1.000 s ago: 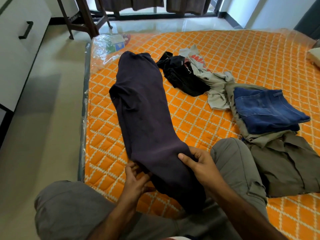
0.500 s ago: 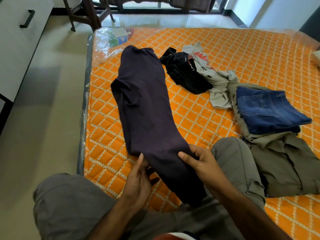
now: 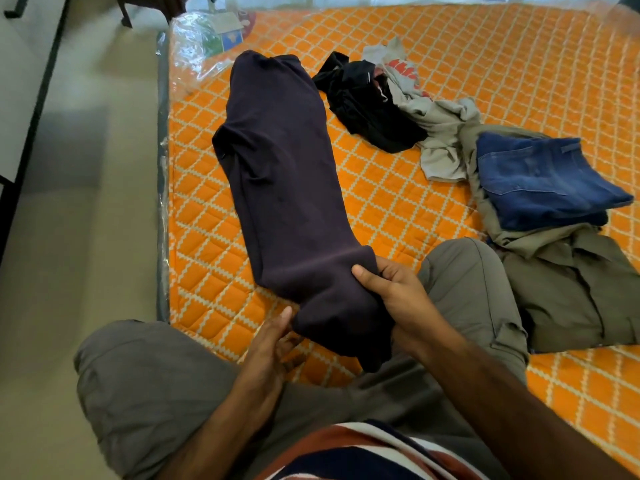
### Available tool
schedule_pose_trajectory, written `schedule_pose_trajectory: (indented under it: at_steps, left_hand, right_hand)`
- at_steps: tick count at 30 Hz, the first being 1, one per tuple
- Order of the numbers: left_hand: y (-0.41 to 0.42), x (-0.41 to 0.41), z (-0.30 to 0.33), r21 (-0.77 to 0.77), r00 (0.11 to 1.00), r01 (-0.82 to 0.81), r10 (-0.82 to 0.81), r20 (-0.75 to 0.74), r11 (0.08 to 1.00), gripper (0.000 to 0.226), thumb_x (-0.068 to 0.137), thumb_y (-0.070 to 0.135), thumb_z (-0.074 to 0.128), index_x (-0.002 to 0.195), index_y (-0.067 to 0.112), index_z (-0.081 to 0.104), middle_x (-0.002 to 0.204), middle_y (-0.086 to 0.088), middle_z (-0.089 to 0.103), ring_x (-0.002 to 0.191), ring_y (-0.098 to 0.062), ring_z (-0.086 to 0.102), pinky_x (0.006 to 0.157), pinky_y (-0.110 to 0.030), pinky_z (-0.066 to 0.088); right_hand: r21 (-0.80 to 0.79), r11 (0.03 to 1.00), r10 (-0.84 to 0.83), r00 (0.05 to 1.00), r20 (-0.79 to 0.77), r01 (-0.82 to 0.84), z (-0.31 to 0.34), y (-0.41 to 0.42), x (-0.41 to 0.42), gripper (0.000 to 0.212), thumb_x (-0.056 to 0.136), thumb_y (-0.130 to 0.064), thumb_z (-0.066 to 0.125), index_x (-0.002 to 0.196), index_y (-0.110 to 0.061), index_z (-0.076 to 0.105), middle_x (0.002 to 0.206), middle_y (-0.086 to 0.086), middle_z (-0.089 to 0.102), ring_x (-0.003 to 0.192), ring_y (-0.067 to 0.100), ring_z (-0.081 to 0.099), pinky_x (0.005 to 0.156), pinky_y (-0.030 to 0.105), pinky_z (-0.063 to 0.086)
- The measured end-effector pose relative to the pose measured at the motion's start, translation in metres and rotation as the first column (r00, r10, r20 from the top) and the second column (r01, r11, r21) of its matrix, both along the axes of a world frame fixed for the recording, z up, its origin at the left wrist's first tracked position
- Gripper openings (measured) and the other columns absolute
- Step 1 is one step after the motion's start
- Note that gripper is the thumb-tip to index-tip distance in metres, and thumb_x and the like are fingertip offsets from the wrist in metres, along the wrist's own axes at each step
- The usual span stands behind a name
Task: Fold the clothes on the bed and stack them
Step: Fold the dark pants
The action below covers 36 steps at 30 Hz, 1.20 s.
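The right hand (image 3: 398, 292) grips the near end of the dark purple garment (image 3: 287, 188), thumb on top of the cloth and fingers curled round its right edge. That end is bunched and lifted off the orange quilted mattress (image 3: 398, 202). The left hand (image 3: 273, 341) is at the opposite, left side of the same bunched end, fingers extended and touching the cloth from below; whether they pinch it cannot be told.

From the grip the garment runs away from the person in a long narrow strip, lying flat on the mattress close to its left edge, its far end reaching towards the clear plastic wrap (image 3: 197, 43) at the mattress corner.

Beyond the right hand and to its right lies a crumpled black garment (image 3: 367, 102), touching a crumpled light grey garment (image 3: 443, 133) with red print. Further right of the grip, folded blue jeans (image 3: 540, 181) rest on an olive garment (image 3: 581, 289) spread on the mattress.

Just beside the right hand, on its right, is the person's knee in grey trousers (image 3: 467, 292); the other knee is below the left hand, past the mattress edge over the pale floor (image 3: 86, 237).
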<state>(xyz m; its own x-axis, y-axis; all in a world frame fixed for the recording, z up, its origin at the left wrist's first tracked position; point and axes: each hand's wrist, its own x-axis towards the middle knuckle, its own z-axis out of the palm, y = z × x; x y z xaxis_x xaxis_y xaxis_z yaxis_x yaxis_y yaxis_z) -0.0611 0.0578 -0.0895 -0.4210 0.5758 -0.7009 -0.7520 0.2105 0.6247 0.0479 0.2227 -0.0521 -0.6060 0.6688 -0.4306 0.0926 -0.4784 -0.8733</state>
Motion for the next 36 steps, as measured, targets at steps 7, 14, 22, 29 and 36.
schedule_pose_trajectory:
  at_steps: [7, 14, 22, 29, 36]
  left_hand:
    - [0.018, 0.010, 0.021, 0.212, 0.999, 0.020, -0.029, 0.040, 0.977, 0.054, 0.087, 0.023, 0.066, 0.138, 0.011, 0.053, 0.133, -0.010, 0.065, 0.123, -0.026, 0.061, 0.103, -0.041, 0.051]
    - [0.004, -0.005, 0.021, 0.034, 0.977, -0.090, 0.095, -0.190, 0.995, 0.058, 0.083, 0.003, 0.073, 0.131, 0.019, 0.044, 0.109, -0.018, 0.073, 0.094, -0.023, 0.073, 0.073, -0.031, 0.062]
    - [-0.005, -0.007, 0.020, 0.048, 0.901, 0.231, -0.196, -0.388, 0.972, 0.035, 0.092, 0.005, 0.061, 0.122, 0.021, 0.061, 0.114, -0.006, 0.073, 0.108, -0.025, 0.069, 0.078, -0.029, 0.059]
    - [-0.007, -0.015, 0.023, 0.338, 0.985, 0.129, -0.161, 0.068, 0.932, 0.070, 0.068, 0.004, 0.067, 0.137, 0.005, 0.054, 0.128, -0.026, 0.063, 0.099, -0.037, 0.067, 0.075, -0.045, 0.061]
    - [0.011, -0.024, 0.034, 0.048, 0.737, 0.356, -0.249, -0.628, 0.933, 0.044, 0.076, 0.005, 0.082, 0.113, 0.023, 0.070, 0.107, -0.005, 0.076, 0.104, -0.024, 0.071, 0.086, -0.042, 0.060]
  right_hand:
    - [-0.186, 0.982, -0.033, 0.996, -0.083, 0.017, 0.009, -0.004, 0.002, 0.029, 0.098, -0.006, 0.057, 0.126, 0.001, 0.063, 0.121, 0.021, 0.070, 0.109, 0.033, 0.068, 0.087, 0.037, 0.058]
    - [-0.232, 0.971, 0.055, 0.998, -0.011, -0.056, -0.001, -0.006, 0.015, 0.058, 0.087, 0.007, 0.067, 0.139, -0.013, 0.049, 0.129, 0.011, 0.067, 0.111, 0.025, 0.069, 0.072, 0.037, 0.061]
    - [-0.383, 0.910, -0.139, 0.987, 0.083, 0.161, -0.018, -0.013, 0.006, 0.070, 0.091, 0.002, 0.067, 0.146, -0.024, 0.032, 0.132, 0.014, 0.063, 0.097, 0.024, 0.073, 0.063, 0.032, 0.060]
    - [-0.165, 0.982, 0.089, 0.995, -0.043, -0.095, -0.007, -0.011, 0.036, 0.074, 0.080, 0.007, 0.050, 0.143, -0.031, 0.045, 0.108, 0.020, 0.058, 0.085, 0.027, 0.056, 0.064, 0.030, 0.048]
    - [0.618, 0.683, 0.310, 0.920, 0.239, -0.390, -0.006, 0.002, 0.033, 0.056, 0.082, -0.020, 0.076, 0.136, -0.023, 0.060, 0.124, 0.001, 0.063, 0.114, 0.002, 0.060, 0.093, 0.022, 0.048]
